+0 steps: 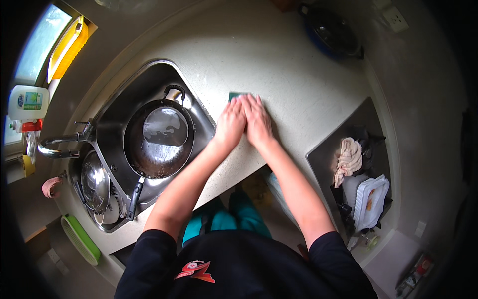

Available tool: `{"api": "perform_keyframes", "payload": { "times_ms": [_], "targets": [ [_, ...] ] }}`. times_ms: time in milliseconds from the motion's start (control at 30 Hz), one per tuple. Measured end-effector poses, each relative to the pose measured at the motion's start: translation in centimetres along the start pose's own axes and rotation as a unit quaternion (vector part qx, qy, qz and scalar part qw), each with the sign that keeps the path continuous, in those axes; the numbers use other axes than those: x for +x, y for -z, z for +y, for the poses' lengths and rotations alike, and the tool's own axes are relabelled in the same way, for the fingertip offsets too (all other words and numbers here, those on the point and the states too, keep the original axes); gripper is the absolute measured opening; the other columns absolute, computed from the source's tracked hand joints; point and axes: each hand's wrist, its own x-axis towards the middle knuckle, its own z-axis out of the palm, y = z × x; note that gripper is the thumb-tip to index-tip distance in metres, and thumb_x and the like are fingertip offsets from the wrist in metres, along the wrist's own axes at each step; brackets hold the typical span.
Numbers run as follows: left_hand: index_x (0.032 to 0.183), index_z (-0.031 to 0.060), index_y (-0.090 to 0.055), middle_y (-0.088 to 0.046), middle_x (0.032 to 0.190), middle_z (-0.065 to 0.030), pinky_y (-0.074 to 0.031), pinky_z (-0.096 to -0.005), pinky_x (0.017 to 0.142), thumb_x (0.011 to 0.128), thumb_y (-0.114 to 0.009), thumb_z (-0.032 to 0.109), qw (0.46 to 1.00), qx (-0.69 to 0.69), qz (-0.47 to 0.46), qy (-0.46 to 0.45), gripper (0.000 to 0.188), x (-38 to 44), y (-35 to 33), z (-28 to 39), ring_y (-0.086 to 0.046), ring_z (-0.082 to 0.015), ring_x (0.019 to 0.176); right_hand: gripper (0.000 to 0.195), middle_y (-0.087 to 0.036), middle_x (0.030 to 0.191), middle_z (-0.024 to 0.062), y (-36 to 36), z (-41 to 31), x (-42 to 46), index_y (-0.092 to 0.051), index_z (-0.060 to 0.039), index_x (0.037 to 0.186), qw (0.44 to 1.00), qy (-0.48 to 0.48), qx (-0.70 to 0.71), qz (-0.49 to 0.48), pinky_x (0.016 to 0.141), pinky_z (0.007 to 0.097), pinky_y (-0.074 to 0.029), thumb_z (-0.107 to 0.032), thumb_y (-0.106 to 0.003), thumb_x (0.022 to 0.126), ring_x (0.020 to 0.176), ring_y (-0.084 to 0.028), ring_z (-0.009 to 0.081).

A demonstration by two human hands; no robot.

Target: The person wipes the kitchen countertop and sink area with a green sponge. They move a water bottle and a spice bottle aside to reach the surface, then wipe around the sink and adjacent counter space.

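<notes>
Both my hands lie side by side on the pale kitchen countertop (298, 101), right of the sink. A green scouring pad (235, 95) shows just past the fingertips of my left hand (232, 121); the rest of it is hidden under the hands. My right hand (257, 119) touches the left one, its fingers stretched forward and pressed down. How much of the pad each hand covers cannot be seen. Left of them, a dark wok (160, 160) with water in it rests in the stainless steel sink (108, 108).
A chrome faucet (61, 146) reaches over the smaller basin, which holds a glass lid (95, 183). A blue lidded pot (332, 31) stands at the back right. On the stove (325, 157) lie a crumpled cloth (348, 159) and a white plastic tray (369, 203). A green basket (80, 239) is at lower left.
</notes>
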Motion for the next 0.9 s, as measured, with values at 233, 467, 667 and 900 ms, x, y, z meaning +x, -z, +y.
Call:
{"api": "perform_keyframes", "payload": {
  "times_ms": [233,467,667,900],
  "targets": [
    [0.119,-0.0072,-0.055,-0.054,0.127,-0.0215,-0.04,-0.0414,0.104,0.076,-0.054,0.003,0.999,-0.039,0.031,0.012,0.043,-5.6,-0.2,1.7,-0.053,-0.031,0.119,0.044,-0.042,0.138,0.0218,-0.9,-0.9,-5.5,-0.042,-0.0031,0.135,0.998,0.061,-0.001,-0.011,0.11,0.0438,-0.03,-0.002,-0.044,0.091,0.132,-0.035,0.0365],
    [0.118,-0.0078,-0.053,-0.055,0.124,-0.0223,-0.039,-0.038,0.104,0.075,-0.055,0.005,0.998,-0.034,0.019,0.047,0.046,-0.3,0.7,-2.0,-0.052,-0.0316,0.119,0.04,-0.045,0.135,0.0206,-1.0,-1.2,1.8,-0.045,0.0016,0.13,0.996,0.088,-0.004,0.031,0.112,0.0397,-0.027,-0.004,-0.038,0.092,0.13,-0.039,0.0346],
    [0.125,-0.0115,-0.048,-0.05,0.13,-0.0239,-0.036,-0.0432,0.106,0.074,-0.054,0.009,0.997,0.064,-0.034,0.025,0.055,-11.7,0.9,6.2,-0.048,-0.0343,0.123,0.043,-0.053,0.126,0.023,0.3,-2.2,-10.9,-0.05,0.0069,0.125,0.989,0.146,0.023,-0.002,0.108,0.0458,-0.033,0.006,-0.05,0.082,0.125,-0.046,0.0331],
    [0.121,-0.0091,-0.051,-0.053,0.125,-0.0239,-0.037,-0.0406,0.105,0.075,-0.053,0.009,0.992,0.055,-0.003,0.112,0.05,-4.6,1.4,0.5,-0.052,-0.0326,0.118,0.044,-0.052,0.129,0.0195,-0.9,-2.8,-0.8,-0.05,0.0028,0.127,0.983,0.164,0.079,0.008,0.112,0.043,-0.025,0.004,-0.047,0.083,0.125,-0.045,0.032]
  ]
}}
